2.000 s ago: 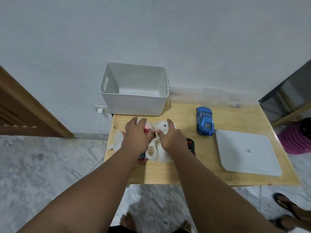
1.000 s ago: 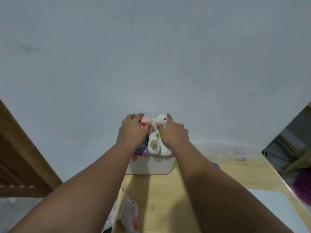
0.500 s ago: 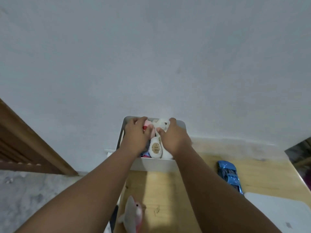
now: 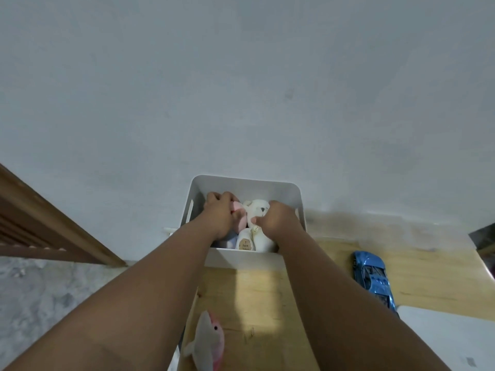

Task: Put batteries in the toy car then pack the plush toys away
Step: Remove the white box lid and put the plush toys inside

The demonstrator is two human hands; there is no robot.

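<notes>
Both hands have sunk deeper since half a second ago. The plush bundle we were holding over the rim now sits inside the white bin (image 4: 245,257).

Our left hand (image 4: 218,214) has its fingers curled round the pink plush (image 4: 239,220), close to the bin's left wall and its handle slot. Our right hand (image 4: 278,220) is curled round the white bear (image 4: 258,210), near the right wall. The two hands are close together, with the bear's face showing between them. The bear's tagged feet are just behind the front wall.

Edges and room: the bin backs against the wall (image 4: 241,89) at the table's (image 4: 257,298) far left corner. There is little slack at either side of our hands and open tabletop in front.

The grey-and-pink plush (image 4: 207,344) lies at the table's left edge, near us and still outside the bin. The toy car (image 4: 373,277) is well to the right on the table, a glossy blue shell, apart from everything else. A white flat panel (image 4: 455,338) is at the near right.

Materials: smooth matte bin with rounded corners, pale wood-grain tabletop, soft pile on the toys. A wooden door frame (image 4: 53,223) and a marbled floor (image 4: 53,290) are on the left.
</notes>
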